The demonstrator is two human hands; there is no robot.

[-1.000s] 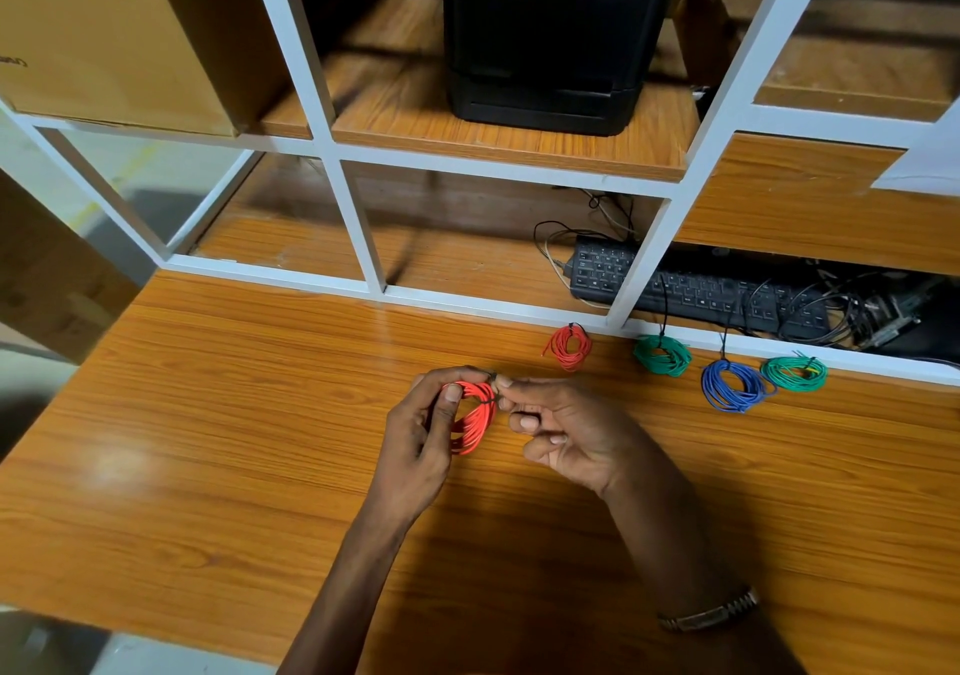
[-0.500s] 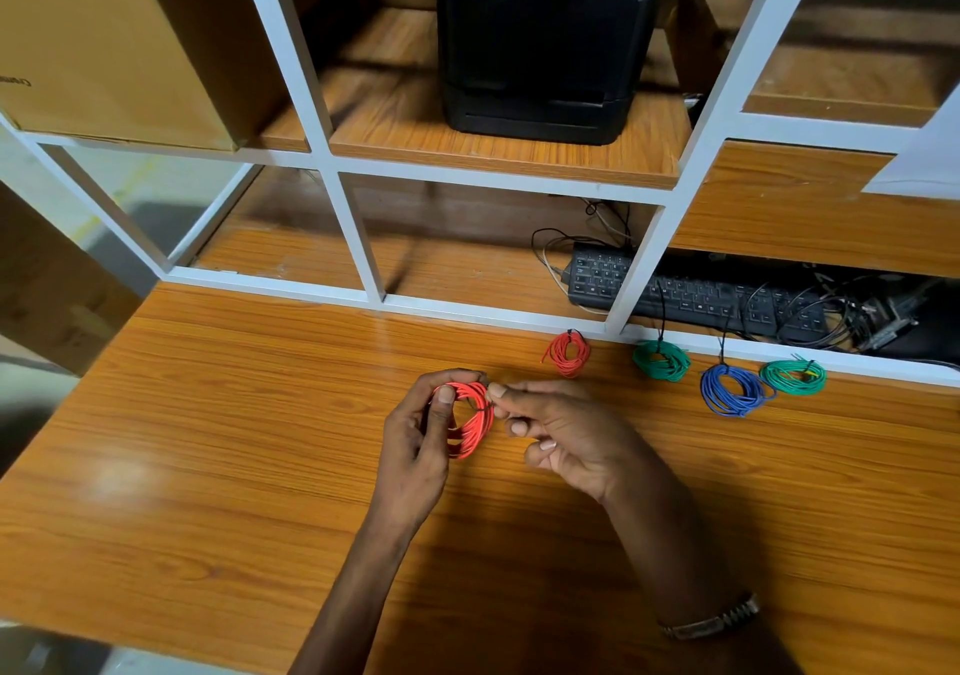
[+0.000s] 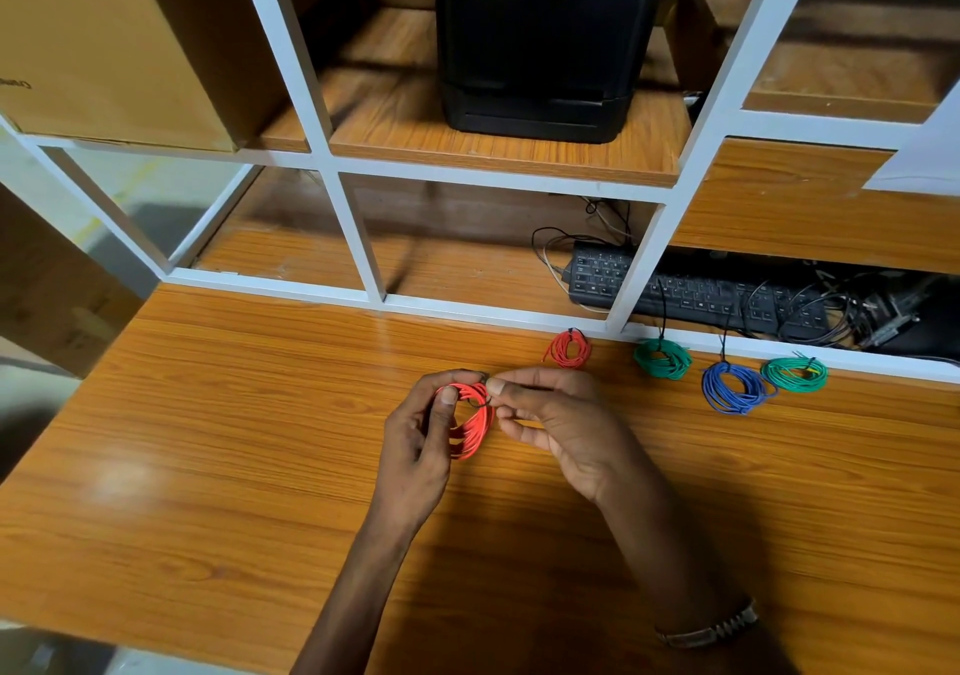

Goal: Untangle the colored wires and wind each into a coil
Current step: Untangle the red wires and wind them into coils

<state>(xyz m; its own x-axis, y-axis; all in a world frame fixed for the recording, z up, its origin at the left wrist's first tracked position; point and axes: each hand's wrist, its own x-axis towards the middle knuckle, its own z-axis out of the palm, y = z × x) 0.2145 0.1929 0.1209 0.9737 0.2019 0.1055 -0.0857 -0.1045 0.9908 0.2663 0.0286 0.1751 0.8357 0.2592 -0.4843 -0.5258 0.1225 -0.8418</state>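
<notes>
Little has changed since the earlier frames: the left hand (image 3: 415,445) still grips the red coil (image 3: 472,422) above the middle of the wooden table (image 3: 208,466), thumb curled over its top. The right hand (image 3: 558,422) still pinches a thin black tie (image 3: 480,403) at the coil's top. Four finished coils remain along the far edge: small red coil (image 3: 569,349), green coil (image 3: 662,359), blue coil (image 3: 732,388), far-right green coil (image 3: 794,374).
</notes>
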